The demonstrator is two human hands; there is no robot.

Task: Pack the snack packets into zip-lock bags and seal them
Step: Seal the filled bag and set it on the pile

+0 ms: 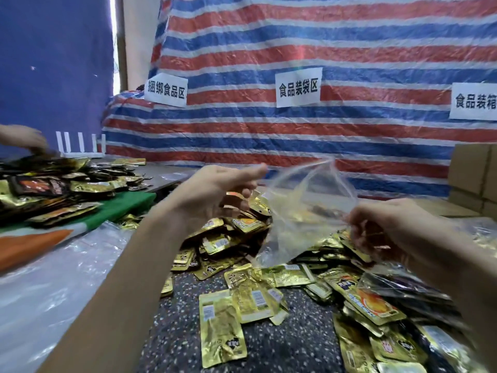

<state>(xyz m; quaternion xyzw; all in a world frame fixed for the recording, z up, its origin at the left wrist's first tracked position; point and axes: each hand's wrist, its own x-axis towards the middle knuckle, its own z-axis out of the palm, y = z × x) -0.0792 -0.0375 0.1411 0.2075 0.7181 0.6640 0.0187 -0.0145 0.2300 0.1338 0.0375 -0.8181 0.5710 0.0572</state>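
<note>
view from a head camera, looking down at a packing table (188, 332). in the middle of the frame two bare hands hold a clear zip-lock bag (304, 211) in the air above a heap of gold packets (242, 305). the left hand (215, 189), centre frame, pinches one side of the bag's rim between thumb and forefinger. its lower fingers curl near something gold, but blur hides whether they hold a packet. the right hand (390, 227), centre right, grips the opposite side of the rim in curled fingers. held apart like this, the hands seem to be spreading the mouth so packets can go in. the bag looks empty, though packets behind show through it, so filling it is likely just starting and it is not yet sealed. the packets lie loose across the lower centre and lower right, close under the bag for easy reach. at far left another person's hand (24, 138) touches a second pile (53, 184). a striped tarp (295, 49) with paper signs (298, 87) fills the background. boxes (470, 170) stand at the right edge.
</note>
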